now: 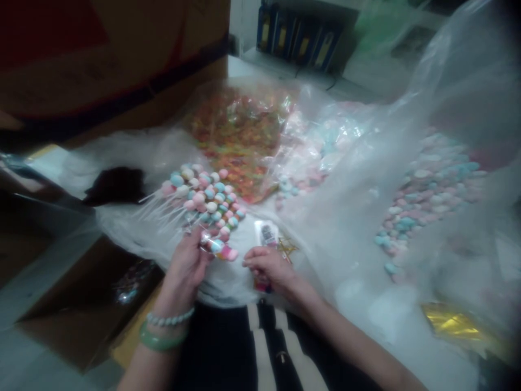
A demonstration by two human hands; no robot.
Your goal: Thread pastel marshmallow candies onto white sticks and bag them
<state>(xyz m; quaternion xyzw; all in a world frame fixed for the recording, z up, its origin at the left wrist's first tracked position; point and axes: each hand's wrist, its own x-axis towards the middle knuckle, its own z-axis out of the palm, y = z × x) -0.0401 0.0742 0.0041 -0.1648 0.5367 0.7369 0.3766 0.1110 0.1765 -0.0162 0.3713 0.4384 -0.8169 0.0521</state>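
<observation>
- open brown box [73, 315], L of & nearer than the candy-stick pile [203, 195], shiny bits in it, too blurry 2 ID
- dark lump [116, 185], just L of the pile
- big cardboard box [134, 60], behind the pile & off to its L
- L hand [189, 260], near side of the pile, fingers curled in & pinching a clear-wrapped candy; bead bracelet [171, 319] + green bangle [160, 339] on that wrist
- the pile itself: white sticks aim L, pastel balls (pink/blue/white) at the R end
- clear-wrapped candy [217, 246], near edge of the pile, pink end twd R hand
- bag of orange/green candy [240, 130], right behind the pile
- small printed packet [266, 233], just R of the pile
- R hand [271, 266], R of & nearer than the pile, fingers bunched, tips close 2gether, can't tell if it's got anything tbh
- gold strips [288, 247], R of the pile, past the packet
- blue boxes [299, 38], way behind the pile, on a shelf
- big clear bag [435, 184] w/ pastel candy, well R of the pile
- gold foil [453, 323], far R & nearer than the pile
</observation>
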